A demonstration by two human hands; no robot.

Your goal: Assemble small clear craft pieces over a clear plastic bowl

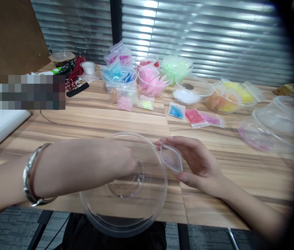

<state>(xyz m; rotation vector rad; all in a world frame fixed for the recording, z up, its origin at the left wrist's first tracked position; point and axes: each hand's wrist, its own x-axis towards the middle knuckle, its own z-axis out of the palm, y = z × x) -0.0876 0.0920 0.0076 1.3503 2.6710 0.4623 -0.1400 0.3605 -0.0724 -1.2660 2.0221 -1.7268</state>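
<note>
My left hand, with a silver bangle at its wrist, reaches over and into a large clear plastic bowl. Its fingers curl down and look closed, but their tips are hidden behind the hand, so what they hold cannot be made out. To the right of the bowl, my right hand grips a small clear zip bag by its edges between thumb and fingers. The bag's mouth is spread and faces the bowl. The bowl stands at the table's front edge.
Behind lie small bags of blue, red and yellow-green beads. Farther back stand tubs of pink, green and orange packets. More clear bowls are at right. A white box and red wires are at left.
</note>
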